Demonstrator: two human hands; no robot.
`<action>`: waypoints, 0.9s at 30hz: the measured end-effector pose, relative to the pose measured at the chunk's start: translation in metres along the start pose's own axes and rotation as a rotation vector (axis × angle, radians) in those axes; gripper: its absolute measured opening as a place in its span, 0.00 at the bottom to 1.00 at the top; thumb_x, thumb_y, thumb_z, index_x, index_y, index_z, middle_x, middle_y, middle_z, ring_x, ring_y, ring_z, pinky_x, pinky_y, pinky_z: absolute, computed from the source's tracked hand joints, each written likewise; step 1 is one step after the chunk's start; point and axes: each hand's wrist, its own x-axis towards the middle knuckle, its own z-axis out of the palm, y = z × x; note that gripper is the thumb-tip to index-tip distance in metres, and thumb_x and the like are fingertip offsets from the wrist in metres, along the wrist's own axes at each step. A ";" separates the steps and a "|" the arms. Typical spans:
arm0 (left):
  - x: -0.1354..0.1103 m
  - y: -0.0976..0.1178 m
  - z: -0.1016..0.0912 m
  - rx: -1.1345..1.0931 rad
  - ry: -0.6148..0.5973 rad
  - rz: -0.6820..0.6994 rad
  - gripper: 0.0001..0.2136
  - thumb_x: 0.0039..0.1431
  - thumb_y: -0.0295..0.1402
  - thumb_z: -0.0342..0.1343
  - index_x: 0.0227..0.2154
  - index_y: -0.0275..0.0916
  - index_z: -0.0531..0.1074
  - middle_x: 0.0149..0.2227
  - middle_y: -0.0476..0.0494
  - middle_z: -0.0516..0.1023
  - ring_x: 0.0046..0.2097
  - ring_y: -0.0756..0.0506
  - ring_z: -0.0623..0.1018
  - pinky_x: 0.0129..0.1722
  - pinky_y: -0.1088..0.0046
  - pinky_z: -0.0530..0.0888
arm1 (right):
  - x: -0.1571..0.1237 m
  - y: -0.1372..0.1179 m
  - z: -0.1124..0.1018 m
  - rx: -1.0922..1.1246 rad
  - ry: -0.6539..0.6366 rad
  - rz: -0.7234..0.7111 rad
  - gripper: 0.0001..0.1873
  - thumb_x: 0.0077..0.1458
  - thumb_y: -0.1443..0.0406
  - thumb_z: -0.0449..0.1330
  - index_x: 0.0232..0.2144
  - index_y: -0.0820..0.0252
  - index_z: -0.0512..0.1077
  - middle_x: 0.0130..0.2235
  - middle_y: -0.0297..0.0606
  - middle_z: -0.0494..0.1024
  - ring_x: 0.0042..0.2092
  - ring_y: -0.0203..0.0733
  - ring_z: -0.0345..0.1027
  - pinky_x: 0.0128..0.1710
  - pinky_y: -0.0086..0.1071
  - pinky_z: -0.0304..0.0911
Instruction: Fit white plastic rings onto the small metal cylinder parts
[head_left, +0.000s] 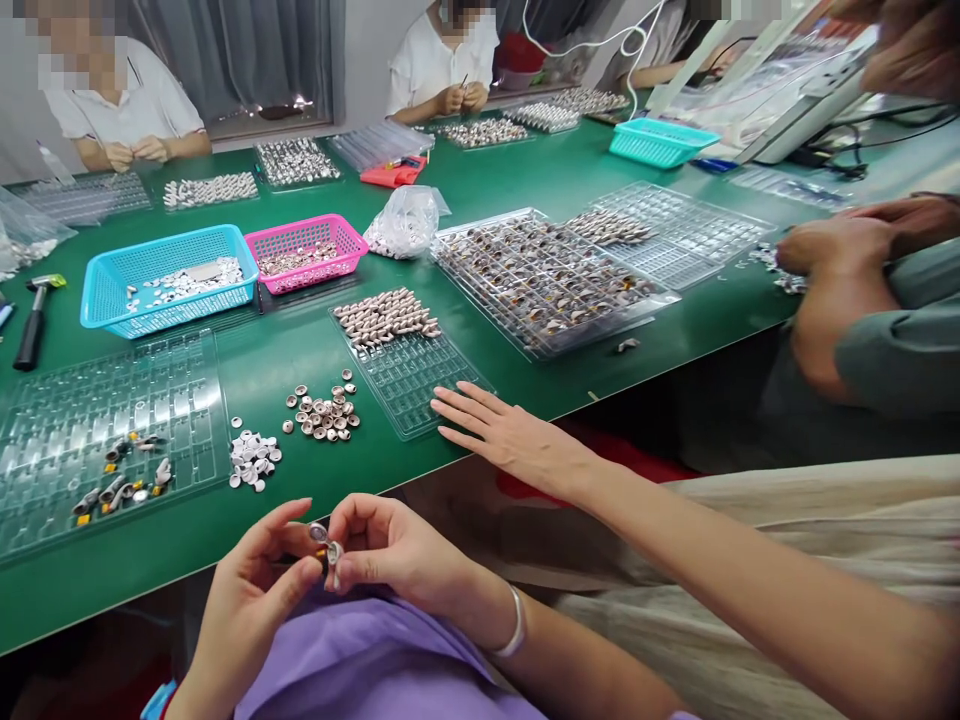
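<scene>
My left hand and my right hand meet just below the table's front edge, over my purple lap. Both pinch one small silvery metal part between thumb and fingertips. On the green table right above them lie a heap of white round caps and a heap of brownish cup-shaped caps. A clear compartment tray at the left holds a few assembled pieces. Another person's hand lies flat with fingers spread on the table edge to my right.
A clear tray with a pile of beige parts, a big tray of brown parts, a blue basket, a pink basket, a bag of parts and a hammer are further back. Other people sit around the table.
</scene>
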 end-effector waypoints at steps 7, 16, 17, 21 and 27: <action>0.000 -0.013 -0.005 -0.158 -0.094 -0.117 0.10 0.49 0.37 0.69 0.32 0.40 0.77 0.29 0.48 0.77 0.28 0.51 0.74 0.28 0.78 0.74 | 0.003 0.009 0.003 0.119 0.006 -0.025 0.20 0.36 0.70 0.78 0.31 0.65 0.75 0.30 0.34 0.81 0.30 0.33 0.77 0.32 0.25 0.72; -0.005 -0.007 -0.007 -0.058 -0.102 -0.005 0.07 0.53 0.37 0.66 0.28 0.40 0.76 0.28 0.50 0.71 0.29 0.50 0.73 0.28 0.78 0.72 | 0.005 0.018 0.002 0.123 -0.025 0.009 0.21 0.35 0.68 0.78 0.31 0.63 0.74 0.30 0.33 0.80 0.31 0.34 0.77 0.34 0.28 0.73; -0.006 -0.005 -0.007 -0.038 -0.093 0.012 0.07 0.53 0.37 0.66 0.27 0.39 0.76 0.28 0.50 0.71 0.29 0.50 0.73 0.28 0.77 0.72 | 0.005 0.018 0.002 0.119 -0.032 0.005 0.20 0.35 0.68 0.78 0.31 0.63 0.74 0.30 0.32 0.80 0.30 0.34 0.76 0.34 0.29 0.73; -0.011 0.003 -0.002 0.039 -0.036 0.055 0.09 0.50 0.37 0.68 0.24 0.38 0.76 0.27 0.49 0.71 0.30 0.49 0.72 0.28 0.78 0.70 | 0.005 0.017 0.005 0.104 -0.020 -0.025 0.19 0.36 0.67 0.78 0.29 0.63 0.74 0.29 0.31 0.79 0.31 0.33 0.75 0.34 0.28 0.73; -0.015 0.015 0.012 -0.007 0.065 -0.036 0.14 0.43 0.41 0.71 0.20 0.38 0.74 0.24 0.50 0.68 0.28 0.51 0.67 0.27 0.78 0.65 | 0.004 0.018 0.005 0.053 0.019 -0.068 0.17 0.38 0.67 0.78 0.28 0.62 0.75 0.31 0.32 0.80 0.33 0.33 0.75 0.37 0.28 0.73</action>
